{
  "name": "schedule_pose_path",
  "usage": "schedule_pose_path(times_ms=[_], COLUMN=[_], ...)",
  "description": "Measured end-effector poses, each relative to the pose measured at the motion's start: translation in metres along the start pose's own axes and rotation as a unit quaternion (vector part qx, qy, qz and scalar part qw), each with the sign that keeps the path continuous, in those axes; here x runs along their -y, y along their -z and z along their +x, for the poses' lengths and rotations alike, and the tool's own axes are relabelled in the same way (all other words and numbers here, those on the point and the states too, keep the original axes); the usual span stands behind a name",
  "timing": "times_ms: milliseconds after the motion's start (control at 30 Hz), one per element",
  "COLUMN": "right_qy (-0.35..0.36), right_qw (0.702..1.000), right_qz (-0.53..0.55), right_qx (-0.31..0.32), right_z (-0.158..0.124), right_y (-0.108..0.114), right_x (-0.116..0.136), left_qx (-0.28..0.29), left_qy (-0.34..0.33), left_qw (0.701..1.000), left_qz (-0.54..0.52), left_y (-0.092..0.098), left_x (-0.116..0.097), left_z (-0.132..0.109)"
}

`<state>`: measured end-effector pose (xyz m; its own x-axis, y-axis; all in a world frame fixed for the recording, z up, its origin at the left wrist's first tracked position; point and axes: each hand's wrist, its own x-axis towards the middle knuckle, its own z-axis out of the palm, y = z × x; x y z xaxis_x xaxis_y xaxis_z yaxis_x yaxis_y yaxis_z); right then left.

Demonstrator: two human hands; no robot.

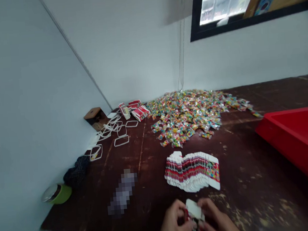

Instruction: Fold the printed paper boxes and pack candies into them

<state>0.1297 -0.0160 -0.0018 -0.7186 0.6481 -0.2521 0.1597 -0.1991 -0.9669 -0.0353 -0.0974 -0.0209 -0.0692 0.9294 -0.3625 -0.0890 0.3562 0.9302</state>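
Observation:
Near the bottom edge of the head view, my left hand (175,224) and my right hand (217,219) hold a small printed carton (192,212) between them. Its white flap stands up at the top, and the fingers of both hands are closed on its sides. Just beyond lies a fanned row of flat printed cartons (190,171), red and white with colourful pictures. Farther back spreads a large heap of small wrapped candies (188,112) in many colours.
At the right stands a red tray (299,142). Several white loops (121,140), red-and-white packs (141,113) and an open brown box (96,117) lie at the back left. A green container (60,194) and dark cloth (76,172) sit at the left edge.

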Motion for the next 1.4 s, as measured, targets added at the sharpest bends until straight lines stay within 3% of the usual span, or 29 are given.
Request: schedule_pose_path(times_ms=[100,200,267,333,400,467,533,600,733,867,1067,1133,1167,1233,1300,1400], right_qy=[-0.099,-0.203,-0.249,-0.261,-0.214,-0.101,0.009,0.048,0.01,0.07,0.191,0.211,0.22,0.225,0.183,0.154], right_qw=[0.978,0.919,0.892,0.897,0.939,0.986,0.999,0.996,0.997,0.988,0.937,0.919,0.914,0.911,0.869,0.843], right_qz=[0.182,0.336,0.368,0.343,0.252,0.115,-0.008,-0.067,-0.058,-0.118,-0.252,-0.273,-0.288,-0.338,-0.431,-0.456], right_qx=[-0.014,0.04,0.079,0.1,0.094,0.063,0.044,0.044,0.055,0.064,0.151,0.19,0.181,0.074,-0.156,-0.241], right_z=[-0.005,-0.002,0.001,0.003,0.004,0.003,0.001,0.0,0.006,0.004,-0.015,0.003,0.019,0.065,0.117,0.178], right_y=[-0.003,0.0,0.005,0.009,0.01,0.008,0.003,-0.001,-0.001,0.001,-0.005,0.012,0.028,0.073,0.125,0.183], right_x=[-0.009,-0.022,-0.03,-0.03,-0.021,-0.006,0.008,0.015,0.01,0.009,0.023,0.025,0.027,0.032,0.039,0.045], left_qx=[-0.036,-0.007,0.033,0.038,-0.007,-0.058,-0.051,-0.003,0.077,0.113,0.117,0.108,0.099,0.074,0.054,0.073], left_qy=[-0.012,-0.042,-0.07,-0.082,-0.062,-0.013,0.051,0.106,0.164,0.146,0.118,0.112,0.109,0.099,0.08,0.08], left_qw=[0.999,0.993,0.983,0.978,0.986,0.997,0.993,0.971,0.937,0.917,0.92,0.944,0.958,0.984,0.995,0.985], left_qz=[0.032,0.111,0.167,0.186,0.153,0.053,-0.092,-0.213,-0.299,-0.354,-0.355,-0.291,-0.245,-0.129,-0.013,0.134], left_y=[0.0,0.001,0.001,0.001,-0.001,-0.004,-0.008,-0.01,-0.01,-0.004,0.0,0.002,0.005,0.013,0.027,0.055], left_x=[-0.002,-0.008,-0.01,-0.012,-0.014,-0.016,-0.016,-0.015,-0.011,-0.005,0.007,0.007,0.006,-0.003,-0.017,-0.043], left_z=[-0.01,-0.016,-0.018,-0.019,-0.019,-0.016,-0.013,-0.009,-0.008,-0.011,-0.018,-0.018,-0.017,-0.015,-0.015,-0.02])
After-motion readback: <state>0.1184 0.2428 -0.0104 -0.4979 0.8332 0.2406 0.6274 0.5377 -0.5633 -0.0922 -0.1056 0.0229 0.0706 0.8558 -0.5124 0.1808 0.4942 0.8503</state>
